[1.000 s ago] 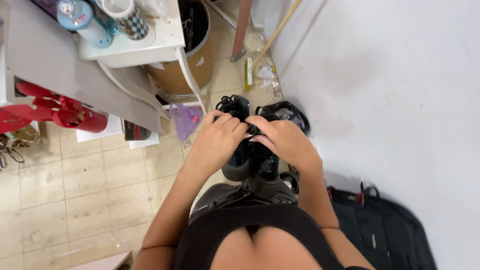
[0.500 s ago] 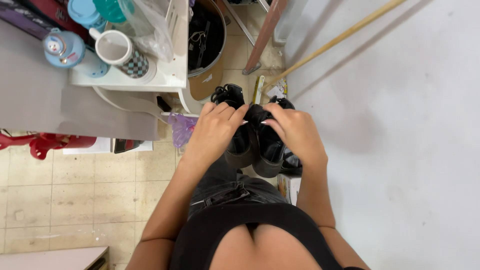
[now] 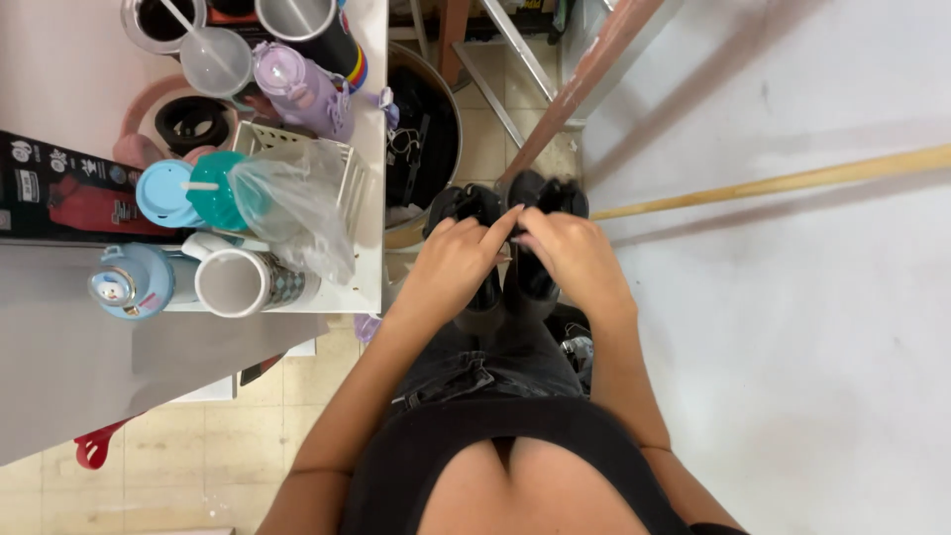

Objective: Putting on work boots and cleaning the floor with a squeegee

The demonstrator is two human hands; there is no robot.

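Beside white wall, both hands' fingers [image 3: 495, 230] pinch black boots [image 3: 540, 198] held between them

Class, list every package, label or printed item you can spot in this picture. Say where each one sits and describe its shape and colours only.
Box: left edge of the white table, long flat carton, black with a red picture and small white marks.
Plastic bag: over the white basket near the table's right edge, clear, crumpled.
Blue bottle: table's front edge beside the mug, round lid bearing a small cartoon sticker.
No screens or signs show.
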